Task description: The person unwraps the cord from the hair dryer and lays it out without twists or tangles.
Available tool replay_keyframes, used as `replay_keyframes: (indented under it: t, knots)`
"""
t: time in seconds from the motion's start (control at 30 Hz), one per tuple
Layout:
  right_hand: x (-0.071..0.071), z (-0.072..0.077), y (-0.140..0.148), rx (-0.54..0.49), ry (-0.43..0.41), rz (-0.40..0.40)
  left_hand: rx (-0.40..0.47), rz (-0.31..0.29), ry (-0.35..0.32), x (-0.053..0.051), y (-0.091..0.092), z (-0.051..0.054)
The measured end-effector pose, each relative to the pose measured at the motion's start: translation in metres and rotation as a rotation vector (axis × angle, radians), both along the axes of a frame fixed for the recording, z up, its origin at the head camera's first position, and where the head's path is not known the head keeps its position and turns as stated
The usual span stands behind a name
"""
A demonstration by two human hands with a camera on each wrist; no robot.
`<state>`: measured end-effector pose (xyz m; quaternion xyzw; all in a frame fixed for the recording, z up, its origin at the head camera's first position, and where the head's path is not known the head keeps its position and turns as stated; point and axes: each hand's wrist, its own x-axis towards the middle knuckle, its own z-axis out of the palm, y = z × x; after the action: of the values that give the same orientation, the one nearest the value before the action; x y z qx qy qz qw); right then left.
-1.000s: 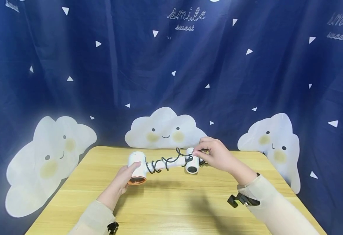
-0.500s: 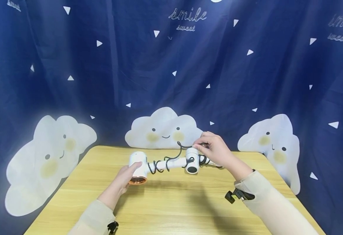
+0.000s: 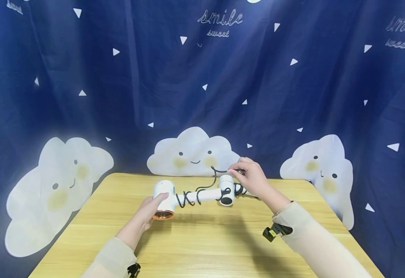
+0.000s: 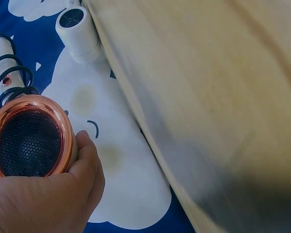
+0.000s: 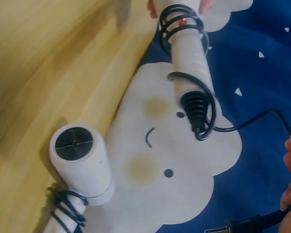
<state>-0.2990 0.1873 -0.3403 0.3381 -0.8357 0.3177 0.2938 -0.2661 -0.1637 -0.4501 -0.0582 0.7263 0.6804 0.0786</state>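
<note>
A left hand point(image 3: 147, 210) grips a white dryer point(image 3: 165, 187); a right hand point(image 3: 253, 179) pinches its black cord point(image 5: 269, 112).

The dryer is held above the table, its copper-rimmed end turned downward, with loose coils of cord round its handle point(image 3: 207, 194). The right fingers pinch the slack near the plug point(image 5: 237, 225). Winding or unwinding, I cannot tell; either way, a steady left grip, gentle tension and the plug kept out of the coils should work best. Just past the handle's end, a second dryer point(image 3: 226, 186) lies near the far edge of the wood-grain table point(image 3: 195, 247), cord round its handle too. Behind hangs a blue curtain point(image 3: 174, 88) with white triangles, "smile sweet" lettering and smiling clouds point(image 3: 195, 150).
</note>
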Motion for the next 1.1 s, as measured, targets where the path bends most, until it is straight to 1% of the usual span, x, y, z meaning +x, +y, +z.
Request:
replay_keyframes:
  t: [0.13, 0.3, 0.47, 0.57, 0.67, 0.8, 0.97, 1.1]
  knots:
    - [-0.003, -0.005, 0.001, -0.003, -0.026, -0.022, 0.004, 0.002, -0.002, -0.001, 0.000, -0.002]
    - [-0.006, -0.010, 0.004, 0.001, -0.050, -0.040, 0.003, -0.012, 0.004, -0.001, 0.000, -0.001]
    - [-0.010, -0.018, 0.007, 0.002, -0.110, -0.064, 0.007, -0.020, 0.005, 0.000, -0.001, 0.001]
    - [-0.013, -0.024, 0.010, 0.007, -0.154, -0.077, 0.014, -0.013, 0.001, 0.000, -0.002, 0.002]
    - [-0.015, -0.031, 0.012, 0.013, -0.177, -0.090, 0.018, -0.009, 0.000, 0.000, -0.002, 0.002]
    - [-0.016, -0.039, 0.015, 0.015, -0.187, -0.078, 0.015, -0.012, -0.001, 0.000, -0.003, 0.002]
    - [-0.017, -0.052, 0.017, 0.023, -0.221, -0.065, 0.020, -0.005, -0.004, -0.001, -0.004, 0.002]
    - [-0.014, -0.059, 0.018, 0.014, -0.243, -0.054, 0.021, -0.008, -0.004, -0.001, -0.005, 0.000]
